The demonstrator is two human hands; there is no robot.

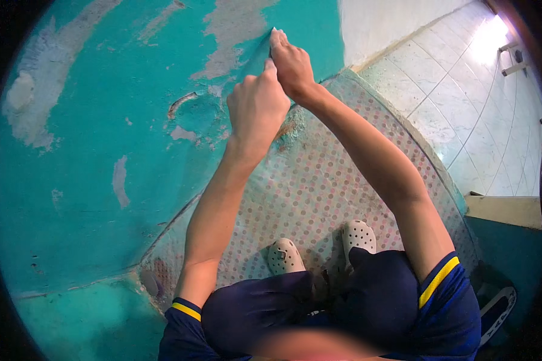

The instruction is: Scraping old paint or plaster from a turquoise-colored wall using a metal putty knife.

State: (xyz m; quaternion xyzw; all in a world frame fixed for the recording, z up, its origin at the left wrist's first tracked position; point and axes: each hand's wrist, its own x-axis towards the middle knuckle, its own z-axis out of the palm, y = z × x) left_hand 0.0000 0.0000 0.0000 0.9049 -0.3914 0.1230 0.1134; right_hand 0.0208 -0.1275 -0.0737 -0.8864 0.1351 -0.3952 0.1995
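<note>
Both my arms reach forward to a turquoise wall (144, 138) with peeled grey patches. Nearest the wall's far end is my right hand (291, 65), its fingers closed and bent against the painted surface. Something pale shows at its fingertip, too small to name. My left hand (256, 109) is closed in a fist just below and left of it, thumb side toward the right hand. Whatever either hand grips is hidden behind the fingers. A large bare grey patch (232, 36) lies on the wall just left of my right hand.
Below me is a dotted floor covering (319, 180), with my beige clogs (285, 257) on it. A raised edge (412, 129) separates it from pale floor tiles (439, 84) at right. A white wall section (382, 24) adjoins the turquoise paint. Crumbled plaster (290, 129) lies at the wall's foot.
</note>
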